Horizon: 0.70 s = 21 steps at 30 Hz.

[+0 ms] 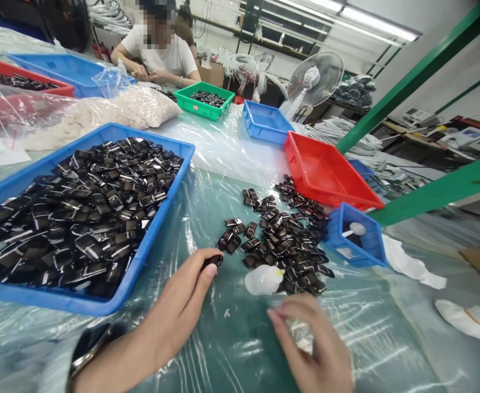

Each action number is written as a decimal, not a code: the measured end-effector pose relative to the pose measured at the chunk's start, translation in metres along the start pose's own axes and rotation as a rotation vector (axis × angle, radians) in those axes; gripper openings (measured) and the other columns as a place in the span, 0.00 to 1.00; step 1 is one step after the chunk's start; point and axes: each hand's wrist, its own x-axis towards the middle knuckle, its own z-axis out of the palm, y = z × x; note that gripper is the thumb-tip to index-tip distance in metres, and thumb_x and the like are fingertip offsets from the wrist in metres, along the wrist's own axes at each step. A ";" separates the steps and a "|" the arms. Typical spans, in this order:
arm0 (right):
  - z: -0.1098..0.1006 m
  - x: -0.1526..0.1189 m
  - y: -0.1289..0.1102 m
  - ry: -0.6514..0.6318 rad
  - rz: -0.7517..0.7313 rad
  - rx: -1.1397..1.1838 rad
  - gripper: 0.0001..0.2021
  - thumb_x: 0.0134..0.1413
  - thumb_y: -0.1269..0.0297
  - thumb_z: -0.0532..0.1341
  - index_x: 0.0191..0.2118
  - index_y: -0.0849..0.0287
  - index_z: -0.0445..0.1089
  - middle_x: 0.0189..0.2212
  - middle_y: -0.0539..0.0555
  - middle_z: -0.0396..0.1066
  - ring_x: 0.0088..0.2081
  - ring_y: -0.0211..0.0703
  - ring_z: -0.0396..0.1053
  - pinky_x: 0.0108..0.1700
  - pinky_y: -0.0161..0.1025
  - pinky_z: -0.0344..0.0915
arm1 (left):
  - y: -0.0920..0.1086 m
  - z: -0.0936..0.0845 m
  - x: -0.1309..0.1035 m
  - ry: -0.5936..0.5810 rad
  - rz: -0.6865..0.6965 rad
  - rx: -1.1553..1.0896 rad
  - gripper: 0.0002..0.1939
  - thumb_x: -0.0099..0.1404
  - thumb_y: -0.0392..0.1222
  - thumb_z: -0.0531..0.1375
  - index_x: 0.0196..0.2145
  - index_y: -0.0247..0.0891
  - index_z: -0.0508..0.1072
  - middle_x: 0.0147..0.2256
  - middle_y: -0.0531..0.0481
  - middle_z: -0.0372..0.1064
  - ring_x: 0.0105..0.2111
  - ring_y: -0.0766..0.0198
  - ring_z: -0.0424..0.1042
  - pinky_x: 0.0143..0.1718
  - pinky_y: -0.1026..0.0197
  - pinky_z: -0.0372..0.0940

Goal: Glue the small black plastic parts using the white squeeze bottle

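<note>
Beside a blue tray (pixel 101 307), the left hand (pixel 193 281) pinches a black bit (pixel 216 260). A white bottle (pixel 260 280) is by a pile of bits (pixel 283 240). The right hand (pixel 322 338) is curled; I can't tell if it holds anything.

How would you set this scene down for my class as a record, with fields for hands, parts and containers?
Left hand: pinches a black part
Right hand: blurred, fingers curled; grip unclear
Pile: loose black parts
Bottle: white, beside the pile
Large tray: blue, heaped with black parts
Red tray: beyond the pile
Small box: blue, white spoon inside
</note>
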 end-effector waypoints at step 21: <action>-0.006 0.012 -0.028 -0.232 0.262 0.544 0.06 0.62 0.70 0.55 0.37 0.51 0.65 0.31 0.49 0.65 0.33 0.38 0.67 0.37 0.34 0.68 | 0.003 -0.005 -0.008 -0.236 0.419 0.142 0.14 0.73 0.34 0.46 0.54 0.44 0.59 0.44 0.48 0.67 0.43 0.59 0.67 0.47 0.57 0.64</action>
